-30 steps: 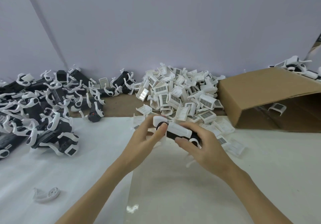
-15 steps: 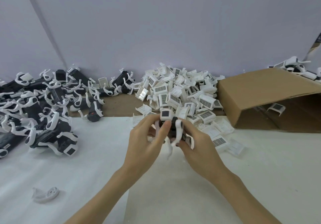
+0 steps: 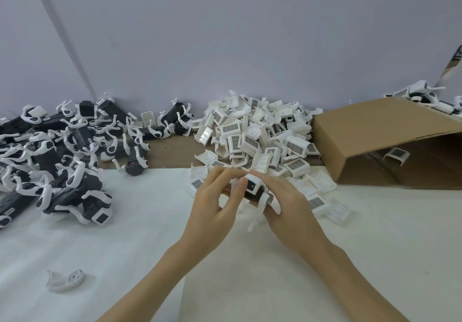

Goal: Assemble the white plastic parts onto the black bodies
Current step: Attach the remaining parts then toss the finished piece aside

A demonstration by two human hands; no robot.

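Observation:
Both hands hold one black body above the white mat, just in front of the parts heap. White plastic pieces are on it, and a thin white arm hangs down from it. My left hand pinches its left end with thumb and fingers. My right hand cups it from the right and below, hiding most of it. A large heap of loose white plastic parts lies behind my hands. At the left lies a pile of black bodies with white arms.
An open cardboard box lies on its side at the right, with one white part inside. Behind it are a few more white units. A single white piece rests on the mat at the near left. The wall stands close behind.
The black body has been turned in my hands from lying sideways to end-on, its white arm now hanging down. Both hands stayed over the same spot.

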